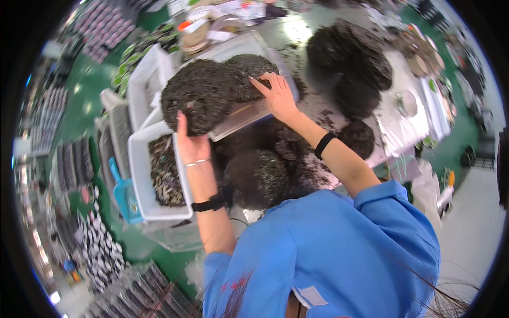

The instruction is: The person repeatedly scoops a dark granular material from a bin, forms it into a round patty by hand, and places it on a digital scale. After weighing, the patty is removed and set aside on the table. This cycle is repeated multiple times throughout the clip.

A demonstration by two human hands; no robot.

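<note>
My left hand [194, 145] supports a large, round, dark fibrous cake [199, 89], which looks like dried seaweed, with the thumb up against its near face. The cake is tilted and raised over the left side of a pale shallow tray [260, 41]. Beside it is a second dark cake [248, 63], over the tray and partly hidden by the first. My right hand [278, 95] reaches across this second cake, its thumb and bent fingertips at the surface. Whether those fingertips pinch anything is too small to tell.
A white bin [159, 213] holding dark and pale scraps stands left, near a blue dustpan [129, 200]. More cakes are piled at the table's right [346, 55] and near my body [258, 175]. Dark crumbs litter the metal tabletop [401, 135]. Tape rolls [226, 26] lie behind the tray.
</note>
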